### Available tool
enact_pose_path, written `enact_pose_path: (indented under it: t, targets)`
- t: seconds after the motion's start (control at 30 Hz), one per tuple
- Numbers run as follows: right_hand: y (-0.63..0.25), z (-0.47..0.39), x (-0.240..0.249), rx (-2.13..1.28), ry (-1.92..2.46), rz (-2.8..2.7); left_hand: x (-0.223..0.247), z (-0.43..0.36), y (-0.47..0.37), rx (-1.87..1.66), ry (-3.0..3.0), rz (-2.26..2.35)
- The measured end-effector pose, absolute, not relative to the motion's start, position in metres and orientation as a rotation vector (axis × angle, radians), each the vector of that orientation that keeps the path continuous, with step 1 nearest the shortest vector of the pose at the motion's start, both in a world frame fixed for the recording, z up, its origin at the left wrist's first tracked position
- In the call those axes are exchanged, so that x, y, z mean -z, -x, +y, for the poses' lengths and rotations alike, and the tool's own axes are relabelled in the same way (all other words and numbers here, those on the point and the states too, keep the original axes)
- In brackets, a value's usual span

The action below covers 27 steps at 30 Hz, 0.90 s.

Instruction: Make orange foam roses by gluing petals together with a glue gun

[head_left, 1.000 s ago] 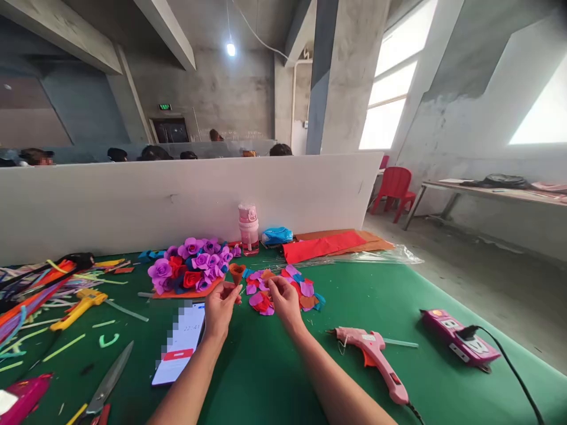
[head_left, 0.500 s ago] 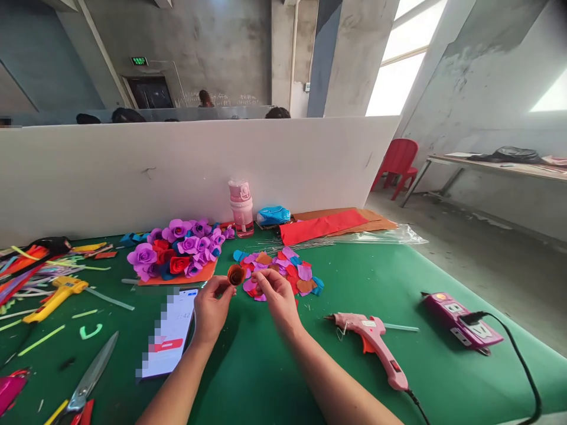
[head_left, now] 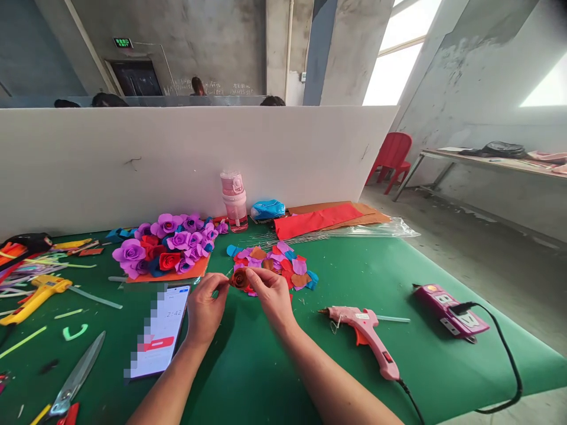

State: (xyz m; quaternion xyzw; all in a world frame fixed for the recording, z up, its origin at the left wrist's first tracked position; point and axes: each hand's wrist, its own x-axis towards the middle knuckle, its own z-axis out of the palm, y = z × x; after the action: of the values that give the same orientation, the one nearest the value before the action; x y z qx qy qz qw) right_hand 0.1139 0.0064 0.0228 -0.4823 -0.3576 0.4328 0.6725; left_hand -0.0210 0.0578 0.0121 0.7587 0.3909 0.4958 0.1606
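A small brown rolled flower (head_left: 240, 278) is held up between my two hands over the green table. My left hand (head_left: 207, 307) pinches it at its left side, thumb and fingertips together. The fingers of my right hand (head_left: 273, 295) are closed on its right edge. Just behind lies a pile of red, purple, brown and blue petals (head_left: 283, 262). Finished purple, red and blue flowers (head_left: 170, 245) rest on an orange sheet to the left. A pink glue gun (head_left: 365, 333) lies right of my right forearm.
A lit phone (head_left: 163, 330) lies beside my left forearm. Open scissors (head_left: 77, 378), a yellow glue gun (head_left: 38, 298) and coloured strips are at the left. A pink bottle (head_left: 234, 200) stands by the white partition (head_left: 177, 159). A purple power strip (head_left: 452, 313) with a cable is at the right.
My right hand has moved in against the brown flower, which has turned to show its spiral centre. The view has shifted slightly, so the table items appear further left and higher.
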Motion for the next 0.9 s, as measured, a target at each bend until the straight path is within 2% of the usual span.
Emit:
enact_pose_path:
  t: [0.2, 0.67, 0.9]
  targets:
    - [-0.1164, 0.008, -0.017, -0.856, 1.182, -0.89, -0.0087, 0.0592, 0.0223, -1.415, -2.213, 1.102]
    - [-0.1198, 0.0106, -0.0146, -0.846, 1.261, -0.864, -0.0062, 0.0595, 0.0222, -1.367, -2.145, 1.146]
    - [-0.1177, 0.0127, -0.0138, -1.043, 1.131, -0.69, -0.0052, 0.0585, 0.0199, -1.335, -2.06, 1.143]
